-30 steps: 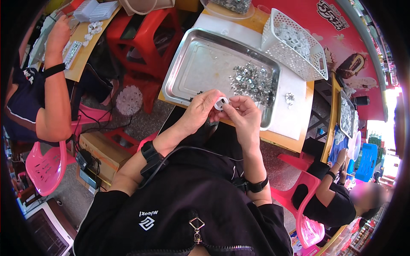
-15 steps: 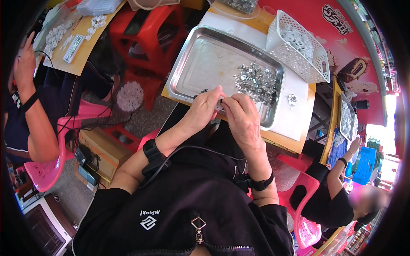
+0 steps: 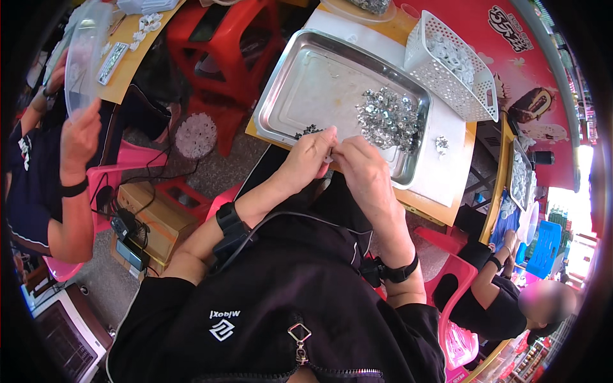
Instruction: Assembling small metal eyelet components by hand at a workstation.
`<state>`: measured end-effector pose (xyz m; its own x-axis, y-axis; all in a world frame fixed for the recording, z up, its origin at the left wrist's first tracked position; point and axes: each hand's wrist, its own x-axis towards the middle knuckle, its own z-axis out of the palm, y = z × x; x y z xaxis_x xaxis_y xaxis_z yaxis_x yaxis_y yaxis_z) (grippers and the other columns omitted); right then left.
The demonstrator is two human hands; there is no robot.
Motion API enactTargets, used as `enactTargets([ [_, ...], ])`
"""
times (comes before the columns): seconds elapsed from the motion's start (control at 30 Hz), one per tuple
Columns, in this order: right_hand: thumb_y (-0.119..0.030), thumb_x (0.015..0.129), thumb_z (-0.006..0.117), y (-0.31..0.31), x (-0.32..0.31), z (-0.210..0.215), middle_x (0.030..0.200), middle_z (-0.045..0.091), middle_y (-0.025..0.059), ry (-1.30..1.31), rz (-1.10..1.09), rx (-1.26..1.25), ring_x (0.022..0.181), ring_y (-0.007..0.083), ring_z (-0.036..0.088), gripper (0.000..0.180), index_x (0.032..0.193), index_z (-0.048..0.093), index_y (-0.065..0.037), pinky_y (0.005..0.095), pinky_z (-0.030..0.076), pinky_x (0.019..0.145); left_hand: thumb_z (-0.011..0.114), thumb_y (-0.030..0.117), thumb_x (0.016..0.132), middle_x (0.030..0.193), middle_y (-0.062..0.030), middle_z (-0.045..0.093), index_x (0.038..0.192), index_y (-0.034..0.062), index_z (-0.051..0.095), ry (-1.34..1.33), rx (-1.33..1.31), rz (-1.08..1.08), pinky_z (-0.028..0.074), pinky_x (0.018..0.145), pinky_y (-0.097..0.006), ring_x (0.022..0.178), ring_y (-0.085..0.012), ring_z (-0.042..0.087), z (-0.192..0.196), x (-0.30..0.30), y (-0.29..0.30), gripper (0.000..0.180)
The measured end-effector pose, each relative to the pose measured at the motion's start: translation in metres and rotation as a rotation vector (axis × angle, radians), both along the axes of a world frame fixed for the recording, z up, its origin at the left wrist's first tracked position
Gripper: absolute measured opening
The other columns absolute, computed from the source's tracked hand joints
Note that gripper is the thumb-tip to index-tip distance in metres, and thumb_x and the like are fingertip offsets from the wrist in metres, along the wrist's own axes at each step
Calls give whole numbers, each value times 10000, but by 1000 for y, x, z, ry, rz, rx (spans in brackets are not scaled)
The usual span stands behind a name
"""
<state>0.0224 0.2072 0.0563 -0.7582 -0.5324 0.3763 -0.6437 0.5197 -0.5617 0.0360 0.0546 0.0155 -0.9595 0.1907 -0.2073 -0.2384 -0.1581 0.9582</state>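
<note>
By judgement, the work is partway along. On the table (image 3: 436, 213), the metal tray (image 3: 310, 80) carries a big loose heap of small metal parts (image 3: 391, 120) toward its right end, and the perforated white basket (image 3: 439, 76) near the table's far right corner holds many pale pieces, so plenty seems left. Over the table's near edge, the left hand (image 3: 308, 155) and right hand (image 3: 365, 167) pinch narrowly at a small white piece (image 3: 327, 159); fingers mostly hide it, so its completion cannot be told.

For movement, the table's right edge offers a strip of white sheet (image 3: 440, 175) bearing one small metal cluster (image 3: 442, 145). The tray's left half gives open room; its near rim lies close to the table's near edge.
</note>
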Motion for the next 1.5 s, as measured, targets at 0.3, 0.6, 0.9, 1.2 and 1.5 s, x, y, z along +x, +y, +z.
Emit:
enactTargets([
  [0.3, -44, 876, 669, -15, 9, 9, 813, 667, 62, -736, -339, -623, 710, 98, 651, 108, 915, 623, 46, 232, 523, 631, 303, 332, 1054, 732, 9, 450, 972, 68, 522, 171, 243, 20, 306, 498, -198, 571, -57, 416, 10, -5, -4, 352],
  [0.6, 59, 744, 729, -3, 7, 8, 855, 627, 94, -37, -304, -375, 716, 176, 627, 172, 865, 626, -8, 290, 508, 621, 587, 72, 930, 964, -60, 594, 1081, 30, 593, 601, 36, 147, 493, 797, -274, 920, -129, 581, 21, -6, -11, 157],
  [0.9, 77, 657, 755, -2, 10, 14, 837, 619, 80, 393, -234, -265, 742, 233, 624, 262, 859, 631, -34, 321, 514, 630, 732, -88, 716, 913, -122, 658, 907, 16, 639, 1087, -406, 290, 553, 678, -295, 818, -229, 670, 28, -7, -14, 236],
  [1.2, -29, 801, 695, 21, -25, 15, 804, 657, 95, -428, -254, -266, 759, 153, 669, 101, 891, 663, 4, 258, 521, 675, 689, -56, 796, 1160, -92, 534, 1063, -3, 609, 569, -248, 170, 537, 828, -286, 976, -155, 603, 6, -7, -16, 284],
  [1.5, -184, 890, 645, 123, -172, 51, 1034, 667, 119, 45, -778, -410, 940, 188, 630, 420, 1246, 563, 23, 315, 487, 829, 639, 43, 883, 1066, -97, 572, 1098, -23, 594, 432, -147, 382, 518, 764, -258, 944, -154, 616, 4, -24, -35, 229],
])
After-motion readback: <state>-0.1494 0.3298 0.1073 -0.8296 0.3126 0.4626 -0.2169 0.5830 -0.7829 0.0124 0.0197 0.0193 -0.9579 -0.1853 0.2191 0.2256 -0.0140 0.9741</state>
